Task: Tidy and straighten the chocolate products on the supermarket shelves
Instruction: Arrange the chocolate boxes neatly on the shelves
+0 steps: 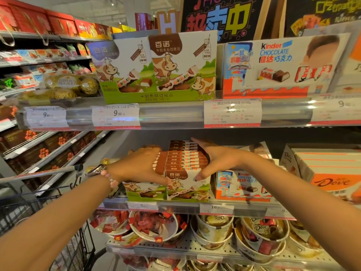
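Observation:
A row of Bainuo cow-print chocolate boxes [185, 163] stands in a green display tray [146, 195] on the middle shelf. My left hand [138, 167] presses flat against the row's left side, and my right hand [216, 159] presses against its right side with the thumb on the front box. The boxes are squeezed between both palms. Kinder chocolate boxes [244, 182] stand right of the row. On the shelf above are another Bainuo display [156, 69] and a large Kinder box [283, 65].
Dove cartons [322, 173] fill the right end of the middle shelf. Tubs of wrapped chocolates [214, 229] line the shelf below. Ferrero Rocher packs [68, 85] sit upper left. A shopping cart [64, 222] stands at lower left beside the aisle shelving.

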`<state>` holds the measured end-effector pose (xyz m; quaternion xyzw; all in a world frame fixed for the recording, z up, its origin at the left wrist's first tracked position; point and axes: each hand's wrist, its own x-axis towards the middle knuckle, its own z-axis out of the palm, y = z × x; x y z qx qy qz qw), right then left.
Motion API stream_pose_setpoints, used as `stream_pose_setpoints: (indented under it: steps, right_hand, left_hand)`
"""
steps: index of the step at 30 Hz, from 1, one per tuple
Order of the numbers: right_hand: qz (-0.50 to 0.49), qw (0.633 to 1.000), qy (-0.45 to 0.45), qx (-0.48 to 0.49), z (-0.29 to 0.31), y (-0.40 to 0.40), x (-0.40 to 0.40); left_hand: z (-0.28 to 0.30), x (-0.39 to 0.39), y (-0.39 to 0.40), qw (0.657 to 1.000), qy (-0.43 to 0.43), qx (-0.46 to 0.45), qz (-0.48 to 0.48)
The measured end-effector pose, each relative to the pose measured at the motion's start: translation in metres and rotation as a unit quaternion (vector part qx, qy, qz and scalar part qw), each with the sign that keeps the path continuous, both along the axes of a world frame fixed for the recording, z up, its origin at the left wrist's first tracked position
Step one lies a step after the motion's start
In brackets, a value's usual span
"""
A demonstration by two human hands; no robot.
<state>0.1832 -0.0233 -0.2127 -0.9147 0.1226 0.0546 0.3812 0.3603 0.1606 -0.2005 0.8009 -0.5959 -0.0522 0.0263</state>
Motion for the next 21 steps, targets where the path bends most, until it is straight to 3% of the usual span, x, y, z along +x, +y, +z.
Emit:
stream_pose_setpoints:
  steps: [5,8,11,16,21]
  right_hand:
    - [0.052,0.994,0.063,-0.067,0.013,0.009,0.001]
    - [0.039,0.977,0.074,-0.198,0.009,0.023,-0.001]
    - [0.008,0.946,0.008,-0.324,-0.003,0.037,-0.009]
    - [-0.018,0.943,-0.073,-0.323,-0.018,0.052,-0.025]
    - [-0.030,0.944,-0.085,-0.316,-0.022,0.052,-0.027]
  left_hand:
    - [-0.007,-0.011,-0.005,0.999,-0.025,-0.020,-0.033]
    - [-0.011,-0.015,-0.004,0.999,-0.022,-0.018,-0.026]
    - [-0.015,-0.019,-0.003,0.996,-0.074,-0.014,-0.052]
    - [-0.019,-0.025,-0.005,0.993,-0.095,-0.015,-0.062]
    - [-0.014,-0.025,-0.006,0.990,-0.109,0.016,-0.090]
